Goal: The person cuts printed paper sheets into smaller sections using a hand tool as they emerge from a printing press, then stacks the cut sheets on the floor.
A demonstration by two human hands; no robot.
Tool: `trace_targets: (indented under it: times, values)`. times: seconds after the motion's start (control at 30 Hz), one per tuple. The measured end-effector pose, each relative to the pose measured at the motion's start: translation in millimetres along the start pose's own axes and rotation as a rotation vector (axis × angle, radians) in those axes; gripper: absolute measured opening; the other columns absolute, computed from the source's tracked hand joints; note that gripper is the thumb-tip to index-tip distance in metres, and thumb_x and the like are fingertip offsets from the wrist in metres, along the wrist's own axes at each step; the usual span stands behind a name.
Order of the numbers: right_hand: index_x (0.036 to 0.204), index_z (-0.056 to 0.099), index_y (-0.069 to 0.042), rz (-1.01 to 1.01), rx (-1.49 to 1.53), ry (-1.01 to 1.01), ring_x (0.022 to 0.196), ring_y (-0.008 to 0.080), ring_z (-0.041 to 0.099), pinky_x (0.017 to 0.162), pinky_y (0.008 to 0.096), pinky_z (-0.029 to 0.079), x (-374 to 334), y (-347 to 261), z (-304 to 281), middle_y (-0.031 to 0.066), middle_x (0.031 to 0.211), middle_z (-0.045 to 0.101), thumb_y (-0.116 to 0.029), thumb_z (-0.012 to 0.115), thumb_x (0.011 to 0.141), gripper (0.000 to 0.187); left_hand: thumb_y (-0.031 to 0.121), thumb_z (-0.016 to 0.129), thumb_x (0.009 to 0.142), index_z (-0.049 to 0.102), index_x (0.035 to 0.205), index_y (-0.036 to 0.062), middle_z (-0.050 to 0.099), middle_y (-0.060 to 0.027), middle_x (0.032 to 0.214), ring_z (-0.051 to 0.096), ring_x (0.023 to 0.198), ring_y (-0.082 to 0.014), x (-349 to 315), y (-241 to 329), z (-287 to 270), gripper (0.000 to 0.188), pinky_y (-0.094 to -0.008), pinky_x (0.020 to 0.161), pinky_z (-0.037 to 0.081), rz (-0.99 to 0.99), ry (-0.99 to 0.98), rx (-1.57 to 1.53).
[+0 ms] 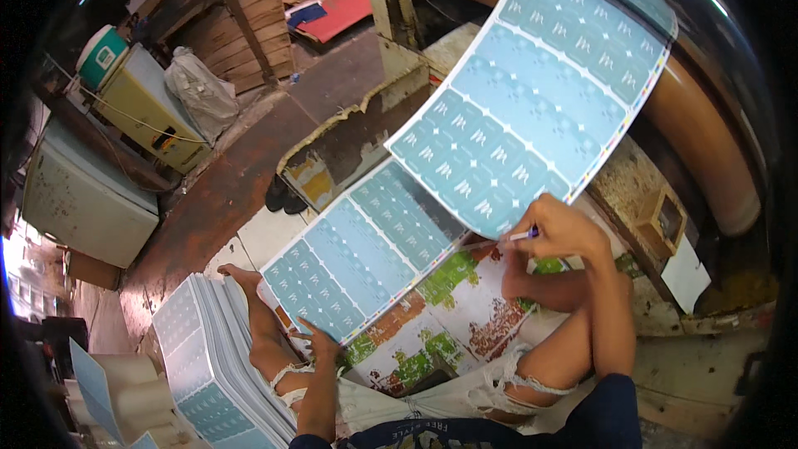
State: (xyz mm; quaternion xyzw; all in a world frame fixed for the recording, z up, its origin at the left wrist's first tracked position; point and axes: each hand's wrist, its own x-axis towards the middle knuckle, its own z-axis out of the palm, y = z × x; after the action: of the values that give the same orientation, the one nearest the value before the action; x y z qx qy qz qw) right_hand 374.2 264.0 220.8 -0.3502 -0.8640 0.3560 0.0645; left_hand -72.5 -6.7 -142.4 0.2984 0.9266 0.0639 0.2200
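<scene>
A teal printed sheet (540, 91) with a grid of pale panels hangs down from a large roller, its lower corner beside my right hand (555, 231). That hand is closed around a slim pen-like tool with a purple and white body (522, 235); its exact kind is too small to tell. A second sheet (353, 245) of the same print lies flat below, partly under the hanging one. My left hand (316, 339) touches its near left corner with fingers spread.
To my left stands a tall stack of printed sheets (237, 357). Brown cylinders (706, 150) of a machine rise at the right, near a small wooden box (661, 220). A paint-worn board (428, 337) lies before my legs. An old fridge (87, 199) stands far left.
</scene>
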Motion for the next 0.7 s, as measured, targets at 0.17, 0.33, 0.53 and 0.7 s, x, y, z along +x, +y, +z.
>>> trace_targets:
  times: [0.17,0.33,0.53,0.7]
  values:
    - [0.085,0.073,-0.003,-0.103,-0.017,-0.238,0.051,0.0287,0.059,0.051,0.0361,0.045,21,-45,-19,0.0200,0.060,0.061,-0.015,0.069,0.073,0.017,0.062,0.087,0.046,-0.009,0.147,-0.0011,0.000,-0.0403,0.147,-0.001,0.140,-0.0489,1,67,-5,0.153,-0.0620,0.110,0.011,0.187,-0.174,-0.065]
    - [0.079,0.071,0.000,-0.120,-0.010,-0.291,0.050,0.0262,0.059,0.050,0.0359,0.046,7,-4,-37,0.0156,0.056,0.061,-0.014,0.067,0.075,0.015,0.058,0.049,0.091,0.037,0.136,-0.0009,0.046,-0.0256,0.131,0.049,0.121,-0.0366,-148,356,-116,0.076,-0.0558,0.101,0.040,0.072,-1.544,-1.729]
    - [0.078,0.070,0.001,-0.114,0.101,-0.353,0.051,0.0216,0.061,0.051,0.0352,0.046,7,6,-60,0.0113,0.055,0.062,-0.019,0.067,0.079,0.020,0.009,0.057,0.094,0.044,0.127,-0.0011,0.057,-0.0148,0.118,0.059,0.106,-0.0250,-179,421,-119,0.037,-0.0407,0.091,0.051,0.057,-0.961,-1.698]
    - [0.111,0.067,-0.005,0.037,0.266,-0.319,0.054,0.0101,0.059,0.050,0.0286,0.046,-4,46,-107,0.0061,0.061,0.062,-0.025,0.067,0.087,0.031,-0.002,0.061,0.088,0.046,0.124,-0.0006,0.059,-0.0123,0.114,0.061,0.102,-0.0217,-167,409,-89,0.039,-0.0366,0.089,0.052,0.026,-0.893,-1.710]
